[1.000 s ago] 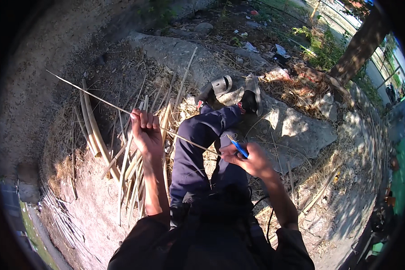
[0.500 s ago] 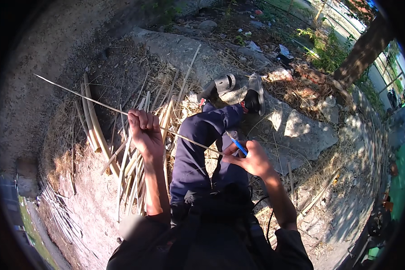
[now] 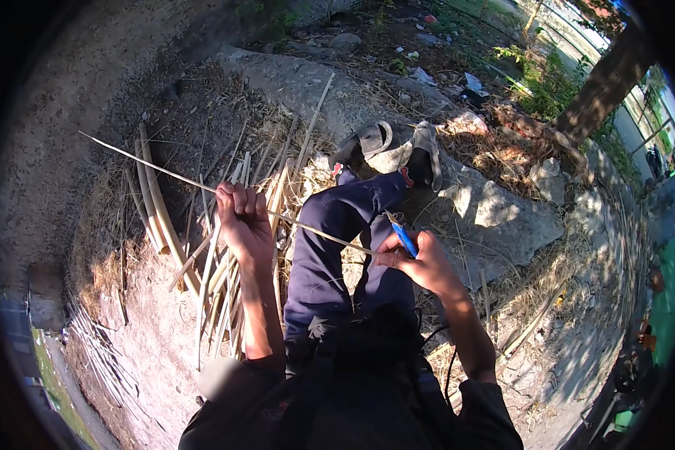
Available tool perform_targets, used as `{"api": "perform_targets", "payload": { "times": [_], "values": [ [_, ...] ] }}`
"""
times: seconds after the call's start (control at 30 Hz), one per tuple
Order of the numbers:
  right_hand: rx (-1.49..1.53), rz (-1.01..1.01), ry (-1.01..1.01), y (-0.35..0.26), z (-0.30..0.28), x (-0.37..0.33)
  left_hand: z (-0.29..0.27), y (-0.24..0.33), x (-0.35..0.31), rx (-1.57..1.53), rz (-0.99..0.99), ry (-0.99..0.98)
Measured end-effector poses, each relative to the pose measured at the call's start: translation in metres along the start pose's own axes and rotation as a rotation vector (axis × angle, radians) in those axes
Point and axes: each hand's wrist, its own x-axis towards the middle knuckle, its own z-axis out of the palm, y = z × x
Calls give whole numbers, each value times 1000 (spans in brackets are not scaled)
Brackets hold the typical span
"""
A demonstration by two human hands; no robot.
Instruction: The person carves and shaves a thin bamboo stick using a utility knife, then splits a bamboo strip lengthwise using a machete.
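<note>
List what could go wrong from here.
The right hand holds a blue-handled pointed tool close to a thin bamboo-like strip: a slip might nick skin. The left hand grips the strip bare, so splinters are possible. The strip's free end juts out past the left hand and could snag.

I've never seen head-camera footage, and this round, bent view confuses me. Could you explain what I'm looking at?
No machine is at work here: these are a person's own bare hands. The picture comes from a fisheye camera worn on the head, looking down, so straight edges bend near the rim. The left hand grips a long, thin pale strip. It runs across to the right hand, which also holds a blue tool. Below them are dark trousers. On the ground at left lie loose strips and thicker curved pieces.
</note>
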Motion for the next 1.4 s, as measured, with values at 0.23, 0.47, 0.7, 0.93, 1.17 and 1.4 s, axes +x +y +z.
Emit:
{"api": "perform_targets", "payload": {
  "times": [0.23,0.47,0.7,0.93,1.17,1.4],
  "values": [
    [1,-106,220,4,1,-2,9,0,-10,131,2,16],
    [94,-59,185,15,-9,-5,7,1,-23,291,-146,20],
    [124,7,274,33,-26,-21,-6,-4,-28,630,-368,-109],
    [195,77,635,82,-122,-73,-9,37,-30,1631,-185,-499],
    [77,109,651,127,-186,-125,-38,86,28,2225,434,-327],
    [268,60,718,147,-212,-144,-101,117,82,2399,652,-460]
  ]
}}
